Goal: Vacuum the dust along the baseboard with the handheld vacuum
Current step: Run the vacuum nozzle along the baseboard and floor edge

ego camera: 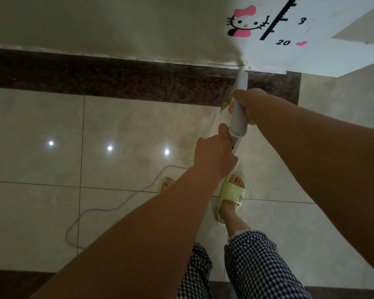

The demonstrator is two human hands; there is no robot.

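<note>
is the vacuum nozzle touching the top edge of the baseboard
Touching: in the head view the vacuum nozzle tip lies on the baseboard top edge, no gap showing.

Both hands held the vacuum [238,119], a white-grey wand angled up toward the wall. Right hand [252,105] gripped the tube mid-length; left hand [214,156] gripped the lower end. Nozzle tip [243,72] sat at the top edge of the dark speckled baseboard [117,76], where it met the wall [117,24], just below a cat sticker [244,22] and a height-ruler decal [277,19]. White cord [91,210] looped across the floor tiles [41,126] on the left. Green slippers [232,196] and checked trousers [257,266] showed below the arms.
</note>
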